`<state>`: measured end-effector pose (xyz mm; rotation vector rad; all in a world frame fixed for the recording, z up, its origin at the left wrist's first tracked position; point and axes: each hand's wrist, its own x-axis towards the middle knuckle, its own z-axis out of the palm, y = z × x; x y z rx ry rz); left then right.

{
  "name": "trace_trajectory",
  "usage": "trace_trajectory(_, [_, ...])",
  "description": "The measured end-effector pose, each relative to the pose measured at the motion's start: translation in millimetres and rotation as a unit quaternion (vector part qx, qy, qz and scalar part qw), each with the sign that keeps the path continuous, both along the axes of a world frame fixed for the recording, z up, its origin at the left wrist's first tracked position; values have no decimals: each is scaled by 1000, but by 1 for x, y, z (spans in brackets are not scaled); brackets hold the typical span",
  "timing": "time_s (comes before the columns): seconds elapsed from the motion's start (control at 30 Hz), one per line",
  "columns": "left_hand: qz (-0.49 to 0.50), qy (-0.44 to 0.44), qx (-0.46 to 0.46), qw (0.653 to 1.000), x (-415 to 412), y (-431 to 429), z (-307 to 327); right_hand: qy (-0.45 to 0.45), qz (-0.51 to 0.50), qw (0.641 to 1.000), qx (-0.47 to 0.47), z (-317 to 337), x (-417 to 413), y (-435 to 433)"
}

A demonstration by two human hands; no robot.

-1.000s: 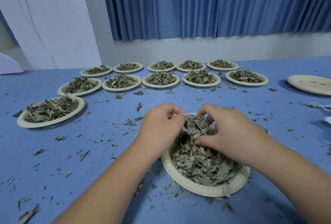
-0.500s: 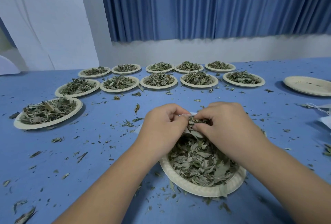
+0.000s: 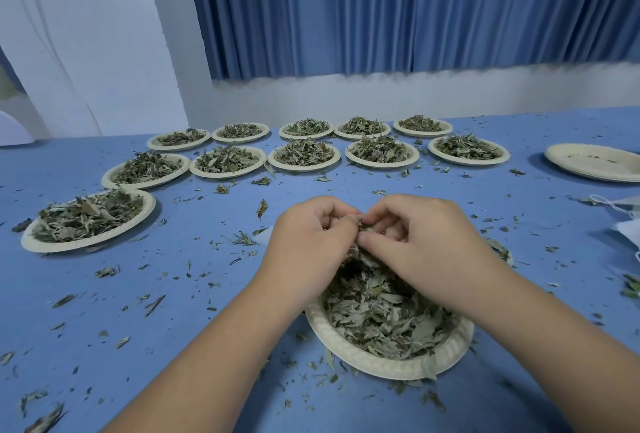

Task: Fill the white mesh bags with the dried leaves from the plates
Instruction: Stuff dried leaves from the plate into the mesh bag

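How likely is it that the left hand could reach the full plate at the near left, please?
Probably yes: only leaf-strewn blue cloth lies between the left hand and the full plate, though it is pinching leaves over the near plate.

Two bare hands: left hand (image 3: 308, 242), right hand (image 3: 426, 242). Left forearm (image 3: 207, 356), in from 7 o'clock, bare throughout. Right forearm (image 3: 554, 328), from 4 o'clock, likewise bare. Nails too small to judge.
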<state>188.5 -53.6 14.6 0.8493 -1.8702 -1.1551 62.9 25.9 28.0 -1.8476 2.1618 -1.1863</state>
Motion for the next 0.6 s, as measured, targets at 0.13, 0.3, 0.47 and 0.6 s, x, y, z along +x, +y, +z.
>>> trace_trajectory(0.13, [0,-7,-9,1000,1,1,2,-65,32,997,-4,2,-5,1])
trace_trajectory(0.3, [-6,3,7,1000,-1,4,4,-43,-6,998,-49,-2,1,-6])
trace_trajectory(0.47, [8,35,37,999,1,1,5,-90,26,994,-50,-2,-1,-3])
trace_trajectory(0.6, [-10,48,61,997,0,3,6,-27,2,997,-74,-2,-3,-3])
